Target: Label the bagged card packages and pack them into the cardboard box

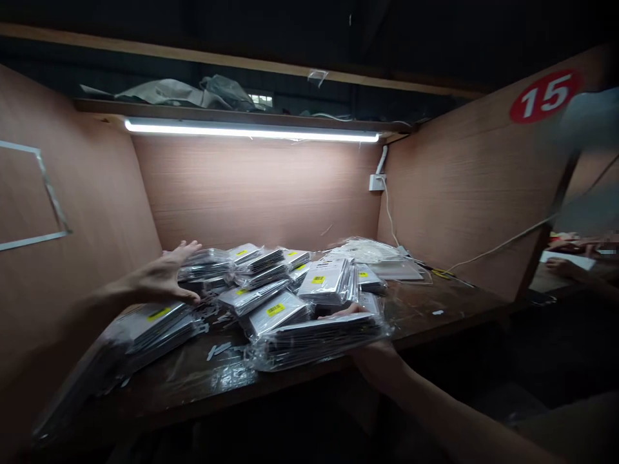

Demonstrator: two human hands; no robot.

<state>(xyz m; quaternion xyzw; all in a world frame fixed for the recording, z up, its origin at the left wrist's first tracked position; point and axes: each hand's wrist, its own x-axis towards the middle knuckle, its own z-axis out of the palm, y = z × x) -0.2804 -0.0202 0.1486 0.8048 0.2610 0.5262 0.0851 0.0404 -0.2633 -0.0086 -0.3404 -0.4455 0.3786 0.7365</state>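
**Head view: left hand (162, 276) and right hand (372, 345) are working at a heap of plastic-wrapped packs (271, 303)**

At far left, a wood-veneer booth wall (97, 193) is carrying a thin metal strip frame (48, 187). Below it, a separate stack of wrapped packs (155, 328) is lying at the edge of the dark table (184, 386), with small white scraps (217, 351) scattered nearby. The left hand is reaching in just above that stack, its fingers (186, 251) spreading wide open against the heap's left side and gripping nothing. The heap is sitting mid-table, its grey packs mostly carrying yellow labels. The right hand is clasping the front pack (314, 341) at its near edge, fingers (343, 311) curling over the top. Behind them, a white mesh bundle (362, 251) is lying against the back wall, beneath a glowing tube light (251, 131). At far right, a red "15" sticker (545, 96) is marking the side wall, and a co-worker's hand (563, 267) is showing through a gap, resting near white paper (568, 260).
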